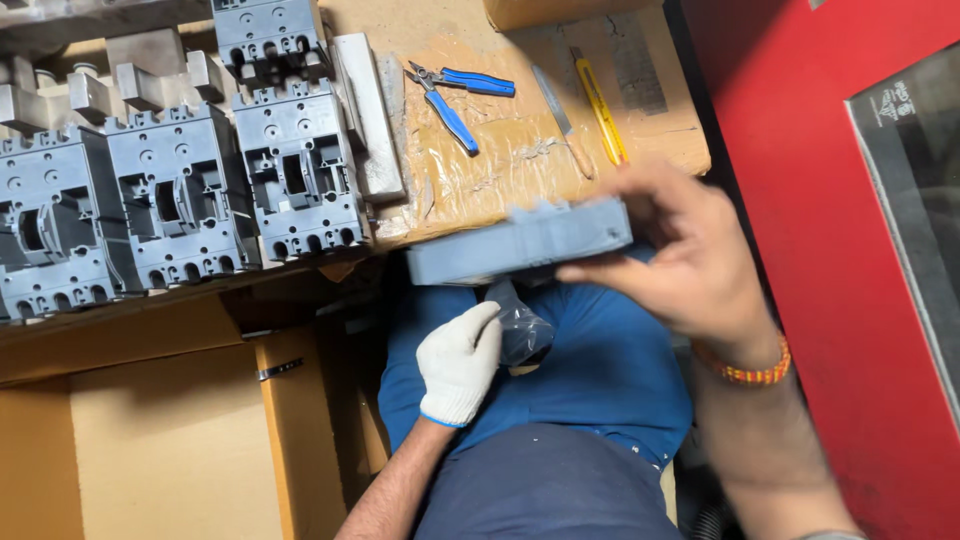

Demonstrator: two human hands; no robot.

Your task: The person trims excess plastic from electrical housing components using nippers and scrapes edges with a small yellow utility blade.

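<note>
My right hand grips a grey housing; gloved left hand pinches plastic. Taped cardboard desk at twelve o'clock, red cabinet at three.

A brown cardboard box is sitting below the tabletop at lower left — plain and rectangular. Another cardboard box is showing at the top edge, and a dark panel with a small pale label is standing in the red cabinet — far right.
</note>
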